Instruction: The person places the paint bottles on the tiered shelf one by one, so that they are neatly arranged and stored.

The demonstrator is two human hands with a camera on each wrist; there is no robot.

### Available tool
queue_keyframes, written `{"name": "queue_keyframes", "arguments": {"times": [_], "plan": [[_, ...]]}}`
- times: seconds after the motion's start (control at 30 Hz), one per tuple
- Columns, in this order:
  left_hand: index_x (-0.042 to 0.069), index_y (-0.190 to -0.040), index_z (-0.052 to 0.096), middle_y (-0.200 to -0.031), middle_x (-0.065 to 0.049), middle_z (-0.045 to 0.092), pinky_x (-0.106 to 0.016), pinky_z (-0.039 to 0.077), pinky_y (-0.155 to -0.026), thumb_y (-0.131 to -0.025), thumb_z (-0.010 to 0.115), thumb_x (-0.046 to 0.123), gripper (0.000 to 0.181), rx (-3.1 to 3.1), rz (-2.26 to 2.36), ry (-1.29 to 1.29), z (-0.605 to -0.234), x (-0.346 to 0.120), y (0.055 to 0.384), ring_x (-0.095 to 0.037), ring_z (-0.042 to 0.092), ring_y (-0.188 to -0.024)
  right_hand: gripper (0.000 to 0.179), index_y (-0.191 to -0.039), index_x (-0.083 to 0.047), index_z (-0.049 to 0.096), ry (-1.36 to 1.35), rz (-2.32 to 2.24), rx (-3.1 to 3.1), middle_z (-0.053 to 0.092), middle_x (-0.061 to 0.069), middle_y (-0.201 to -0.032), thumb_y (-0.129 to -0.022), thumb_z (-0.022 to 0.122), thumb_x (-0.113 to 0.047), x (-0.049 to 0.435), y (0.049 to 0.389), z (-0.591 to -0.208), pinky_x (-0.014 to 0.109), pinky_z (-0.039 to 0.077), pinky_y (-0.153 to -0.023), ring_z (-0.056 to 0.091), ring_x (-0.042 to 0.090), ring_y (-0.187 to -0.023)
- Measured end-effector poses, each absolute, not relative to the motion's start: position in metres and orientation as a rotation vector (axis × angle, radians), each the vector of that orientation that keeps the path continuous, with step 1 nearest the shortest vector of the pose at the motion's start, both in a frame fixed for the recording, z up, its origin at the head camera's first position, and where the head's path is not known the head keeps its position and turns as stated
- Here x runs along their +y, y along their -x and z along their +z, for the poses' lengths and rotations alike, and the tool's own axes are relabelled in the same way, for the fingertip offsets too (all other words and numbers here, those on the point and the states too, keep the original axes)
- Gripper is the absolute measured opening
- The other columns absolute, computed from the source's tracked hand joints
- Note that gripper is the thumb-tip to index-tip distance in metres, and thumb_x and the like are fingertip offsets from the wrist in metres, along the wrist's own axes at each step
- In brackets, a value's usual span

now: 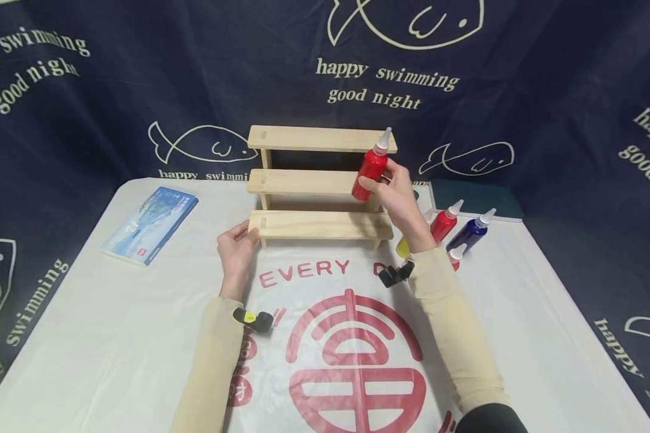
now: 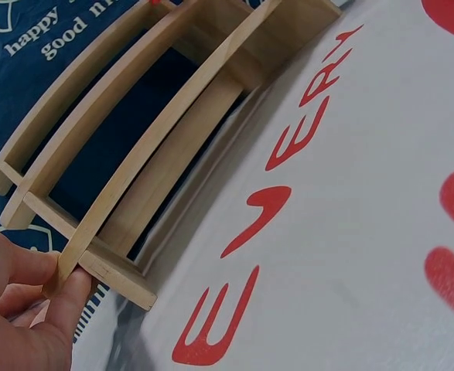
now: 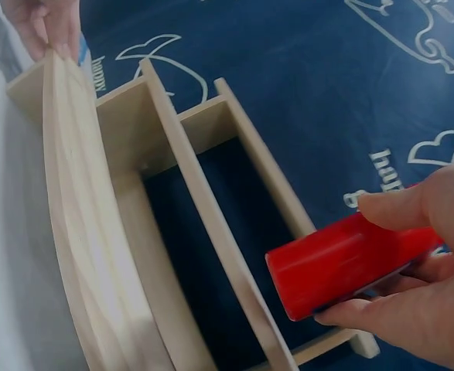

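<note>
A three-tier wooden rack [image 1: 319,224] stands at the back of the table. My left hand [image 1: 237,251] pinches the left end of its lowest board, thumb on one face and fingers on the other, as the left wrist view shows. My right hand [image 1: 399,201] grips a red squeeze bottle [image 1: 371,171] with a pale pointed nozzle, holding it nearly upright and slightly tilted. In the head view the bottle overlaps the right ends of the top and middle boards. Its flat base [image 3: 292,286] points toward the rack in the right wrist view.
Right of the rack stand another red bottle [image 1: 444,224], a dark blue bottle [image 1: 468,234] and a yellow one [image 1: 402,248], partly behind my right arm. A dark green flat item [image 1: 476,198] lies at the back right. A blue-and-white booklet [image 1: 150,225] lies at the left.
</note>
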State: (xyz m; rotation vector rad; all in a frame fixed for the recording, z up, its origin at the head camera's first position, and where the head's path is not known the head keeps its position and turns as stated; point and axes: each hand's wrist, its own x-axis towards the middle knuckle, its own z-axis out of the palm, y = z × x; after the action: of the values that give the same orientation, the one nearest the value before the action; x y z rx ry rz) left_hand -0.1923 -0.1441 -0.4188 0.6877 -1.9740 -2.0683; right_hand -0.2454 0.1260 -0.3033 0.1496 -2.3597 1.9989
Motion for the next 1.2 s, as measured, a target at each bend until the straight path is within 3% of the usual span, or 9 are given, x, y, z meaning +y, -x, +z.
{"name": "queue_keyframes", "arguments": {"times": [0.23,0.57,0.73,1.0,1.2], "plan": [[-0.003,-0.13,0.058,-0.12,-0.023,0.065,-0.026,0.057,-0.09,-0.09,0.061,0.001,0.04,-1.991,-2.053,-0.692,-0.418,-0.144,0.19,-0.026,0.065,-0.108,0.048,-0.136,0.003,0.047,-0.054,2.05,-2.361,0.056,0.018,-0.125,-0.089,0.056,0.003,0.115,0.265,-0.309,0.039,0.052,-0.097,0.054,0.022,-0.105],[-0.003,-0.128,0.059,-0.119,-0.023,0.066,-0.028,0.058,-0.09,-0.089,0.06,0.001,0.039,-1.995,-2.038,-0.668,-0.419,-0.142,0.189,-0.027,0.066,-0.108,0.046,-0.135,0.002,0.049,-0.072,1.971,-2.386,0.058,0.019,-0.122,-0.09,0.058,0.002,0.109,0.278,-0.315,0.033,0.052,-0.089,0.055,0.021,-0.102],[-0.003,-0.129,0.059,-0.119,-0.023,0.066,-0.024,0.058,-0.086,-0.089,0.061,0.002,0.04,-1.987,-2.036,-0.675,-0.421,-0.143,0.189,-0.027,0.066,-0.108,0.048,-0.137,0.001,0.045,-0.114,1.935,-2.447,0.055,0.021,-0.128,-0.092,0.057,0.0,0.107,0.282,-0.315,0.038,0.049,-0.099,0.053,0.027,-0.113],[-0.003,-0.129,0.059,-0.119,-0.024,0.066,-0.02,0.058,-0.084,-0.089,0.06,0.001,0.04,-1.978,-2.029,-0.67,-0.423,-0.142,0.19,-0.028,0.066,-0.107,0.064,-0.147,-0.001,0.034,-0.181,1.496,-2.657,0.049,0.019,-0.143,-0.093,0.063,-0.018,0.122,0.26,-0.297,0.043,0.04,-0.113,0.049,0.031,-0.131],[-0.003,-0.13,0.059,-0.121,-0.023,0.065,-0.019,0.058,-0.084,-0.091,0.059,0.002,0.039,-2.0,-2.027,-0.68,-0.42,-0.141,0.19,-0.027,0.065,-0.108,0.065,-0.148,-0.001,0.033,-0.297,1.472,-2.626,0.045,0.021,-0.146,-0.094,0.064,-0.019,0.15,0.226,-0.274,0.041,0.033,-0.118,0.043,0.032,-0.137]]}}
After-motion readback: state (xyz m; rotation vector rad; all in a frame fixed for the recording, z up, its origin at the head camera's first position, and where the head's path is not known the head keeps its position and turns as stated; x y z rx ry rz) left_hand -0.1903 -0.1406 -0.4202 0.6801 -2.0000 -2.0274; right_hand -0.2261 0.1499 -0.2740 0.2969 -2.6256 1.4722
